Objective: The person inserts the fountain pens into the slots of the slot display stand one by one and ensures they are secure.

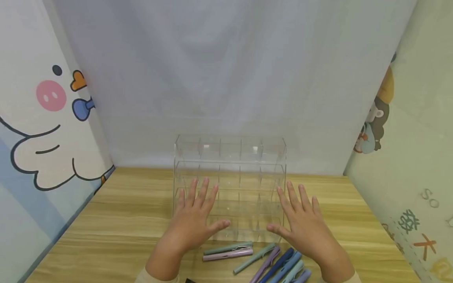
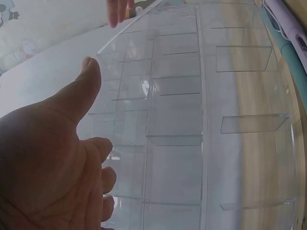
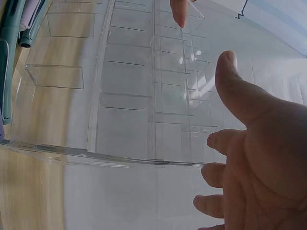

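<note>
A clear tiered rack (image 1: pixel 230 162) with rows of small compartments stands on the wooden table. My left hand (image 1: pixel 192 224) is held palm down at its front left, fingers spread and straight. Mirroring it at the front right is my right hand (image 1: pixel 307 230), likewise spread. Neither hand holds anything; both appear in front of the rack's lower tiers. Below them, close to me, lie several capped pens: a green pen (image 1: pixel 226 249), a pink pen (image 1: pixel 228 255), a pale green pen (image 1: pixel 254 258), a purple pen (image 1: pixel 265 264), a dark blue pen (image 1: pixel 277 265) and other bluish ones.
A white curtain (image 1: pixel 226 78) hangs behind the rack. Cartoon-printed panels border the left (image 1: pixel 46 149) and right (image 1: pixel 407 165) sides of the wooden table (image 1: pixel 124 212). A small black object (image 1: pixel 190 280) shows at the near edge.
</note>
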A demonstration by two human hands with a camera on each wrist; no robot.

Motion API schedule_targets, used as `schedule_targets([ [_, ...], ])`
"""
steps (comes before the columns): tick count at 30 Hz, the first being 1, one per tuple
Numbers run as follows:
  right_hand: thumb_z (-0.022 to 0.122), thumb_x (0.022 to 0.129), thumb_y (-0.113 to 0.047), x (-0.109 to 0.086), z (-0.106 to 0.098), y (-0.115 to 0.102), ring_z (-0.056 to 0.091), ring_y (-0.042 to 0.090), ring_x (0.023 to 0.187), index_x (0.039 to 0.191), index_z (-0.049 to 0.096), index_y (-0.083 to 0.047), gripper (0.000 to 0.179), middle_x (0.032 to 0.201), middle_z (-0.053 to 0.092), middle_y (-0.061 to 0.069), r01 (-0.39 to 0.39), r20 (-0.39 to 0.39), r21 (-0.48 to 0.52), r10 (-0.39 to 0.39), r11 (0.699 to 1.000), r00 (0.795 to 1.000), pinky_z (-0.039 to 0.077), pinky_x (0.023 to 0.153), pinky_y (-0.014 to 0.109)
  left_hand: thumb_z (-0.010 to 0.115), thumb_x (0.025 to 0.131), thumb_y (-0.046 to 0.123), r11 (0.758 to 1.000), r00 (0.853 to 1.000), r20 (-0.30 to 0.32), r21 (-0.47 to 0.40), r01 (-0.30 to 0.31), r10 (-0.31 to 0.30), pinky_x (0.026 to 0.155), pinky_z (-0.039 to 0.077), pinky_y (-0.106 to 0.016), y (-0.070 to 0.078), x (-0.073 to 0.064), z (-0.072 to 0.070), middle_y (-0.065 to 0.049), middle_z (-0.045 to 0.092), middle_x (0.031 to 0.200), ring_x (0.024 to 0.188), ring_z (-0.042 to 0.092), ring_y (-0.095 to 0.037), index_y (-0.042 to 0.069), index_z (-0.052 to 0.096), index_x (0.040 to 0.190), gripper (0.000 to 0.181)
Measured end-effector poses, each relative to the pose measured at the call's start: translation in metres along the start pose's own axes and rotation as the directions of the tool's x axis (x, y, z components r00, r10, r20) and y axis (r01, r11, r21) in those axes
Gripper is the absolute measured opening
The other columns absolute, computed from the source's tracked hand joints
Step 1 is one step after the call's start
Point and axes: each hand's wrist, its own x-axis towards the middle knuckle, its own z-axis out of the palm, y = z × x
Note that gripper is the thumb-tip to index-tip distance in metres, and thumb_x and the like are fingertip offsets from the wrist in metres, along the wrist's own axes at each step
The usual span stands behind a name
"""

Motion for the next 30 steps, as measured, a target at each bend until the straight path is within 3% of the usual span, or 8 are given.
schedule_targets([
  [4, 0.053, 0.09, -0.066, 0.0, 0.001, 0.001, -0.009, 0.043, 0.149, 0.159, 0.004, -0.02, 0.096, 0.165, -0.006, 0.012, 0.002, -0.003, -0.001, -0.002, 1.0, 1.0, 0.001, 0.112, 0.072, 0.036, 0.089, 0.078, 1.0, 1.0, -0.026, 0.012, -0.002, 0.002, 0.117, -0.003, -0.065, -0.004, 0.002, 0.002, -0.004, -0.018, 0.162, 0.147, -0.023, -0.033, 0.023, 0.0, 0.158, 0.095],
  [9, 0.054, 0.089, -0.066, 0.001, 0.001, 0.004, -0.008, 0.045, 0.149, 0.159, 0.003, -0.02, 0.098, 0.165, -0.007, 0.012, 0.005, -0.008, 0.01, -0.005, 1.0, 1.0, 0.001, 0.112, 0.073, 0.042, 0.089, 0.075, 1.0, 0.992, -0.126, 0.001, -0.007, 0.007, 0.116, -0.001, -0.067, -0.019, 0.008, 0.003, -0.006, -0.019, 0.163, 0.147, -0.024, -0.034, 0.021, -0.002, 0.159, 0.099],
  [14, 0.052, 0.09, -0.067, 0.003, -0.003, 0.008, -0.008, 0.045, 0.148, 0.159, 0.0, -0.02, 0.099, 0.165, -0.011, 0.011, 0.024, -0.027, 0.0, -0.024, 1.0, 0.999, 0.004, 0.111, 0.073, 0.052, 0.089, 0.069, 0.986, 0.976, -0.21, -0.163, 0.029, -0.063, 0.115, -0.001, -0.068, -0.043, 0.009, -0.008, -0.001, -0.031, 0.16, 0.145, -0.031, -0.031, 0.022, -0.015, 0.157, 0.106],
  [17, 0.053, 0.09, -0.066, 0.003, -0.006, 0.01, -0.007, 0.046, 0.148, 0.159, 0.0, -0.018, 0.1, 0.164, -0.012, 0.011, 0.036, -0.046, 0.007, -0.036, 0.999, 0.998, 0.006, 0.11, 0.074, 0.057, 0.089, 0.065, 0.945, 0.967, -0.211, -0.319, 0.068, -0.141, 0.116, 0.002, -0.067, -0.061, 0.009, -0.012, 0.002, -0.033, 0.158, 0.145, -0.029, -0.03, 0.023, -0.022, 0.154, 0.11],
  [20, 0.054, 0.09, -0.065, 0.002, -0.009, 0.013, -0.008, 0.046, 0.148, 0.159, 0.001, -0.015, 0.101, 0.164, -0.014, 0.011, 0.036, -0.053, 0.015, -0.036, 0.999, 0.998, 0.008, 0.11, 0.074, 0.058, 0.09, 0.063, 0.866, 0.965, -0.153, -0.486, 0.115, -0.214, 0.115, 0.007, -0.068, -0.078, 0.009, -0.01, 0.003, -0.029, 0.159, 0.148, -0.022, -0.032, 0.027, -0.028, 0.15, 0.111],
  [24, 0.054, 0.091, -0.064, 0.001, -0.013, 0.018, -0.01, 0.045, 0.148, 0.159, 0.0, -0.013, 0.101, 0.163, -0.018, 0.01, 0.018, -0.045, 0.022, -0.017, 1.0, 0.999, 0.008, 0.11, 0.074, 0.055, 0.091, 0.063, 0.71, 0.965, -0.014, -0.68, 0.182, -0.261, 0.115, 0.009, -0.068, -0.098, 0.008, -0.004, -0.001, -0.022, 0.162, 0.15, -0.008, -0.038, 0.036, -0.031, 0.147, 0.106],
  [28, 0.055, 0.092, -0.061, 0.001, -0.016, 0.02, -0.011, 0.045, 0.148, 0.159, -0.002, -0.013, 0.101, 0.163, -0.018, 0.012, 0.013, -0.041, 0.038, -0.011, 0.999, 0.999, 0.007, 0.11, 0.074, 0.055, 0.093, 0.061, 0.552, 0.963, 0.14, -0.796, 0.249, -0.232, 0.116, 0.019, -0.063, -0.114, 0.006, 0.003, -0.006, -0.014, 0.164, 0.151, 0.0, -0.038, 0.036, -0.027, 0.15, 0.103],
  [30, 0.056, 0.092, -0.061, 0.001, -0.017, 0.021, -0.011, 0.045, 0.148, 0.159, -0.003, -0.013, 0.101, 0.163, -0.018, 0.012, 0.014, -0.04, 0.042, -0.012, 0.999, 0.999, 0.007, 0.11, 0.074, 0.058, 0.093, 0.057, 0.502, 0.959, 0.205, -0.819, 0.278, -0.196, 0.114, 0.029, -0.059, -0.12, 0.005, 0.006, -0.01, -0.008, 0.165, 0.151, 0.006, -0.037, 0.034, -0.022, 0.153, 0.102],
])
